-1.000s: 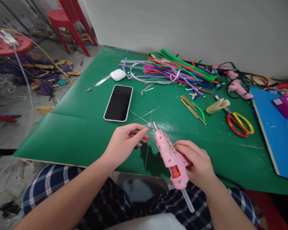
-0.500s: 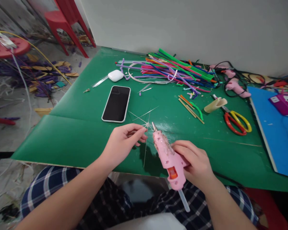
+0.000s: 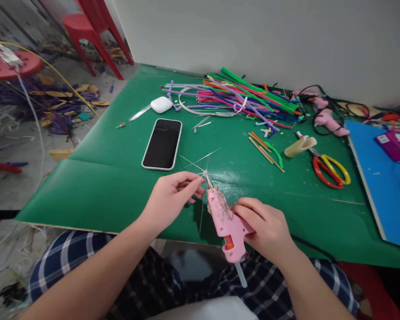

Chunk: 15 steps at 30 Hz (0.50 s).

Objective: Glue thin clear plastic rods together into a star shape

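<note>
Between its thumb and fingers, my left hand (image 3: 175, 193) pinches a star-shaped bundle of thin clear strands (image 3: 200, 161), which fan out from one centre. My right hand (image 3: 265, 222) is wrapped around the handle of a pink glue gun (image 3: 222, 213). The metal nozzle meets the centre of the strands, close to my left fingertips; whether glue is coming out is too small to tell. A translucent glue stick (image 3: 240, 274) pokes out of the gun's rear end.
A phone (image 3: 162, 144) and a white case (image 3: 161, 105) lie left on the green table (image 3: 103, 186). Behind is a pile of coloured pipe cleaners (image 3: 233, 95). To the right are thin sticks (image 3: 262, 149), a beige tube (image 3: 300, 146), scissors (image 3: 330, 171) and a blue board (image 3: 383, 191).
My right hand has moved the glue gun slightly left, bringing its nozzle from beside the strands' centre onto it. My left hand has stayed in place.
</note>
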### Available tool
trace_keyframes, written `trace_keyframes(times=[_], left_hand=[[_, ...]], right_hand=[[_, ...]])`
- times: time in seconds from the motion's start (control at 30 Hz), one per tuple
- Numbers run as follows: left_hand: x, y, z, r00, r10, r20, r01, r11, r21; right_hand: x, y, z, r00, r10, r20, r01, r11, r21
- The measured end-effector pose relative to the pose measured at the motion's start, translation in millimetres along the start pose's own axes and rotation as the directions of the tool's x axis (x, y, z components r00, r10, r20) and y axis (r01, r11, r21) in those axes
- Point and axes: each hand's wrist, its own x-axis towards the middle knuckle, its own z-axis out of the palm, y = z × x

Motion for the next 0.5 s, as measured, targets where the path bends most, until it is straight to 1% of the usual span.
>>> trace_keyframes(times=[0.13, 0.3, 0.5], left_hand=[[-0.2, -0.4, -0.7, 1.000, 0.009, 0.007, -0.009, 1.000, -0.002], [-0.5, 0.1, -1.7, 1.000, 0.003, 0.018, -0.003, 1.000, 0.004], [0.2, -0.3, -0.9, 1.000, -0.008, 0.005, 0.008, 1.000, 0.005]], right_hand=[[0.5, -1.4, -1.9, 1.000, -0.010, 0.017, 0.009, 1.000, 0.015], [2.0, -0.3, -0.4, 1.000, -0.002, -0.012, 0.002, 1.000, 0.013], [1.7, 2.2, -0.7, 1.000, 0.014, 0.005, -0.014, 1.000, 0.007]])
